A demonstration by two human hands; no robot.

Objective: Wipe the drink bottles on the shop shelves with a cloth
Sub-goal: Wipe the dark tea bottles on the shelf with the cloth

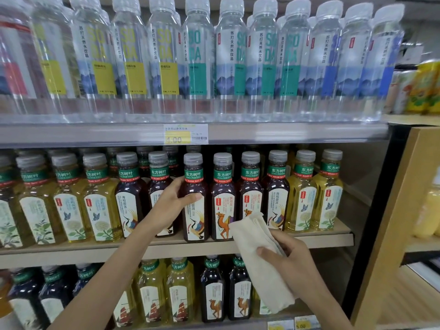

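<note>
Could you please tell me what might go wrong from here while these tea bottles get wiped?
The left hand grips one dark tea bottle packed tightly between neighbours; pulling it out could topple them. The cloth in the right hand hangs low and may snag caps on the shelf below.

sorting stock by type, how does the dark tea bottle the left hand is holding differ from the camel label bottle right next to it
The held bottle has a crane on its label; the camel bottle shows a camel. The left hand grips the held bottle, with fingers across its label; the camel bottle is ungripped, the cloth in the right hand overlapping its lower corner. Both hold dark tea, with grey caps and green neck bands.
</note>
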